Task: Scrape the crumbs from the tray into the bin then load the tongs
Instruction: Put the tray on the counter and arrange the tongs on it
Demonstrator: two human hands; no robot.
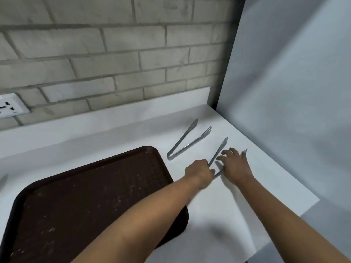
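The white counter (133, 130) ran along the brick wall (114, 54), and on it, at your left, sat the big brown tray (85, 196), flat and speckled with pale crumbs (121, 196), so by my reading the scraping was not done yet, or not finished. No bin showed anywhere in view. Your left forearm crossed over the tray's near corner. Beyond the tray's far right corner lay one pair of metal tongs (188, 141), spread in a V and untouched. Just beside them was a second pair of tongs (218, 154), and that was where you were busy: your left hand (199, 173) was curled round their hinge end, gripping it, while your right hand (234, 164) hovered over the far arm with fingers spread and loose, holding nothing that I could make out. You looked to be gathering tongs rather than scraping. The next move called for lifting that pair clear, or turning back to tip the crumbs out first.
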